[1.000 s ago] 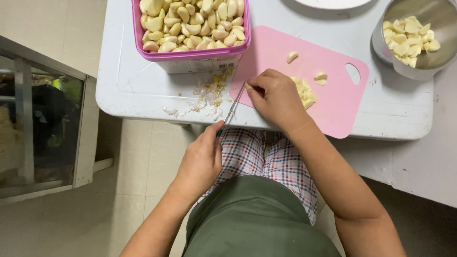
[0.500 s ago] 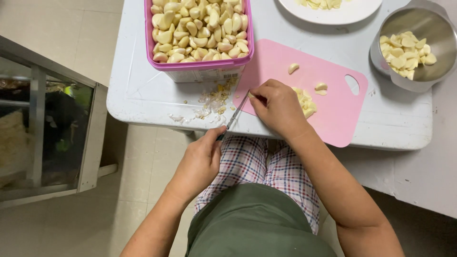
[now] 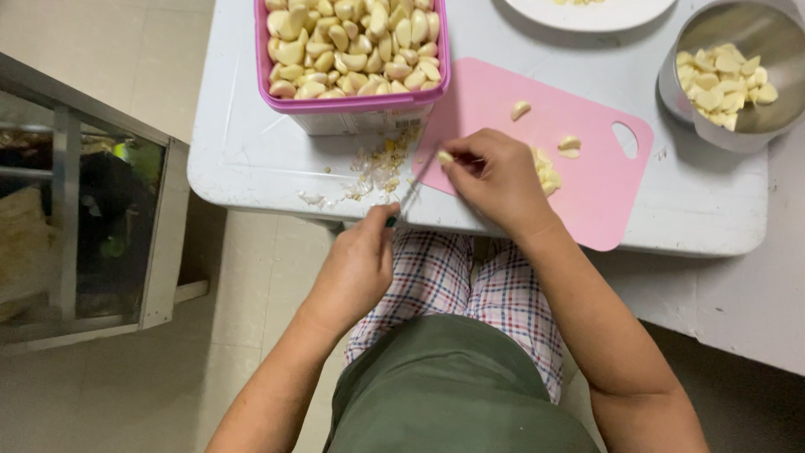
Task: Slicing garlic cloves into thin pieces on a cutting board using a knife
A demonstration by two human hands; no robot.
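Smooth pale garlic clove against thin knife

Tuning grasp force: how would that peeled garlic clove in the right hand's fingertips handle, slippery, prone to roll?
The garlic clove looks small, so probably very light. Its smooth peeled surface may be slick, which fits the right hand pinching it. Loose cloves lie still on the pink cutting board, so rolling seems limited.

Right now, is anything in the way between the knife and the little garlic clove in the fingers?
Nothing visible. The left hand holds the thin-bladed knife, its tip beside the pale garlic clove pinched by the right hand over the pink plastic cutting board.
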